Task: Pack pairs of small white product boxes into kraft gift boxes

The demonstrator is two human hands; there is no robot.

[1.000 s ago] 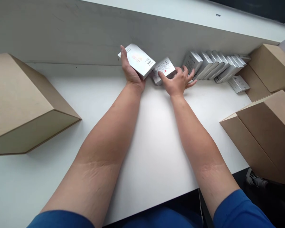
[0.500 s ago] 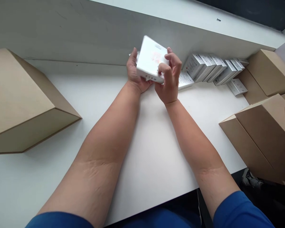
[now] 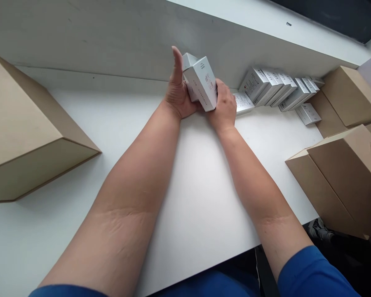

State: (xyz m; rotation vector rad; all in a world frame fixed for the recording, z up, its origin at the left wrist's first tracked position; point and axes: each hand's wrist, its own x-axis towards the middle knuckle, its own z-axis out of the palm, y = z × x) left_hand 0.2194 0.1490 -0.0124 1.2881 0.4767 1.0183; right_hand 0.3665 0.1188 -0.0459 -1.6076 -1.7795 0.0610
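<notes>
Both hands hold small white boxes (image 3: 200,82) standing on edge together near the back of the white table (image 3: 185,185). My left hand (image 3: 177,95) cups them from the left, thumb raised. My right hand (image 3: 224,103) presses against them from the right, fingers curled round the front box. A row of similar silver-white boxes (image 3: 278,88) leans along the back wall to the right, with one flat box (image 3: 243,103) just beside my right hand and another flat box (image 3: 309,113) further right.
A large brown cardboard box (image 3: 27,136) lies on the table at the left. More brown cardboard boxes (image 3: 343,177) crowd the right edge and another brown box (image 3: 352,95) sits in the back right corner. A white wall ledge (image 3: 126,37) runs behind the table.
My right hand left the row and picked up a second small box. Both hands brought the boxes together, turned them on edge and set them upright near the table.
</notes>
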